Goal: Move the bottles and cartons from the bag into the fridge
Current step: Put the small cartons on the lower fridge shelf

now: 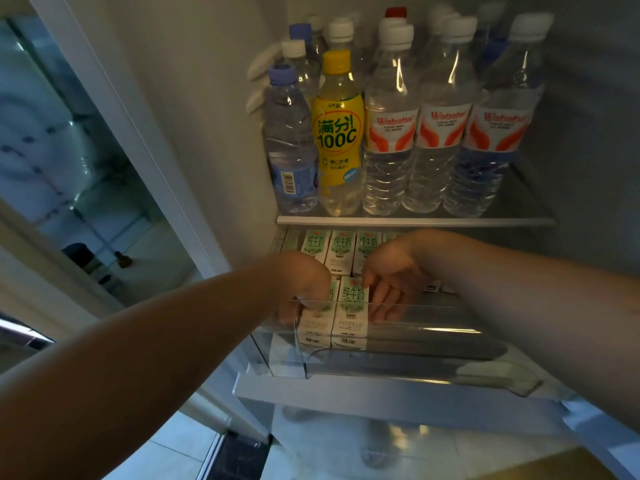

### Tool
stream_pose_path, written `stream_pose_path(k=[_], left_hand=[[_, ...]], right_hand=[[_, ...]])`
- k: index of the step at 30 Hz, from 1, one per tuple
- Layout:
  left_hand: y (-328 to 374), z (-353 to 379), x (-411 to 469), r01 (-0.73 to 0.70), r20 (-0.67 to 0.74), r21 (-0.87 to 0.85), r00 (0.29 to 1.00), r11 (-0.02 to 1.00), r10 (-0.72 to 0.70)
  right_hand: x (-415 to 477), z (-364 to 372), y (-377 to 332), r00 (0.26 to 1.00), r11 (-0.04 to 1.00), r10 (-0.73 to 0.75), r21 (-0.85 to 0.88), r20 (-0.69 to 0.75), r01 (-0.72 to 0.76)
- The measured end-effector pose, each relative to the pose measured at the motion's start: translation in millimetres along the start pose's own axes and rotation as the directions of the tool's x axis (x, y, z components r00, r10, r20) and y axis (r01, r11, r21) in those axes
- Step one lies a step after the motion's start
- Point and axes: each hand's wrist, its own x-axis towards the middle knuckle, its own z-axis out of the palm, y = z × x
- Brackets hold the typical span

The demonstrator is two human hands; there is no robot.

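Glass shelf (415, 221): water bottles (389, 140) in rows, yellow-capped lemon drink (338, 133) near left front edge. Clear drawer (398, 341) below: milk cartons (350, 310) upright, rear row and front-left corner.

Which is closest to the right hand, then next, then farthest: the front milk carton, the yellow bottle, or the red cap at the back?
From the right hand:
1. Front milk carton, in the clear drawer, at its fingers.
2. Yellow bottle, on the shelf above, to the left.
3. Red cap, at the shelf's back.
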Motion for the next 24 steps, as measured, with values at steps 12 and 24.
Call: stream_pose_path(k=[12,24], left_hand=[[-6,-3,-6,-0.098,-0.071,0.347,0.989,0.933,0.130],[-4,1,-14,-0.134,-0.080,0.384,0.981,0.914,0.177]], right_hand=[[10,3,-6,0.994,0.988,-0.099,0.121,0.041,0.093],[3,8,-9,0.991,0.989,-0.128,0.073,0.031,0.125]])
